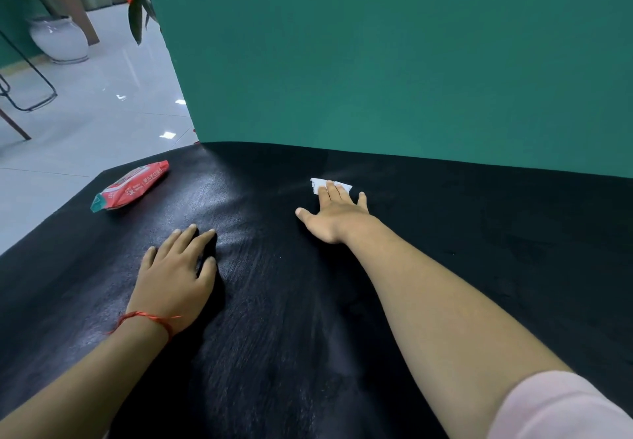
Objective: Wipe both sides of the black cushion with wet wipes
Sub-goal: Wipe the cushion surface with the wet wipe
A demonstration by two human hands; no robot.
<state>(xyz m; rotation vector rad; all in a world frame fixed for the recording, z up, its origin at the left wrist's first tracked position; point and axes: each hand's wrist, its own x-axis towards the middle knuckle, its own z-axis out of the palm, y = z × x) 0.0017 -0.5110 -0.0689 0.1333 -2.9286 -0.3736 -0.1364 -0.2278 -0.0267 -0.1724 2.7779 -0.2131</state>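
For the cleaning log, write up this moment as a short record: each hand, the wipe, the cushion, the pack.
left hand: flat on the black cushion, fingers spread, holding nothing
right hand: stretched forward, straight fingers pressing the wet wipe onto the cushion
wet wipe: white, crumpled, under the right fingertips
black cushion: lies flat, damp-looking sheen near its middle
wipes pack: red, on the cushion's far left part, untouched
backdrop: green, upright behind the cushion

Your left wrist carries a thin red string bracelet (147, 320); your right arm, a pale pink fabric sleeve (561, 407).
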